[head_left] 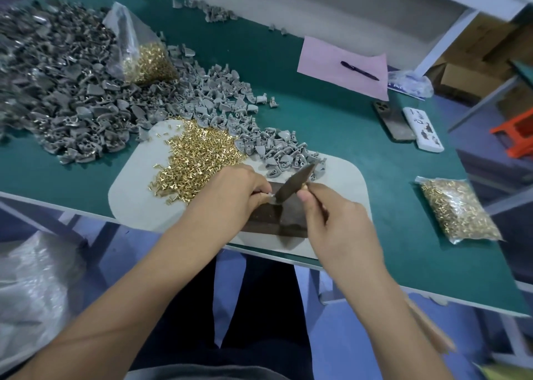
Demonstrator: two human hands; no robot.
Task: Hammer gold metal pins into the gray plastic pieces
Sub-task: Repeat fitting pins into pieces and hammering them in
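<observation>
Near the bench's front edge, a gray piece (269,196) is pinched by the left hand (230,195); the hammer (291,189) is gripped by the right hand (331,221). Fingertips could be struck, being just beside the hammer head.

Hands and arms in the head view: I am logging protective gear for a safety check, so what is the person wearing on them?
Nothing shows on either one. The left hand and right hand are bare, with no gloves, rings or tape that I can see. Both forearms are uncovered down to the bottom edge of the picture: no sleeves, wristbands or watch in view. Any sleeve higher up lies outside the frame.
</observation>
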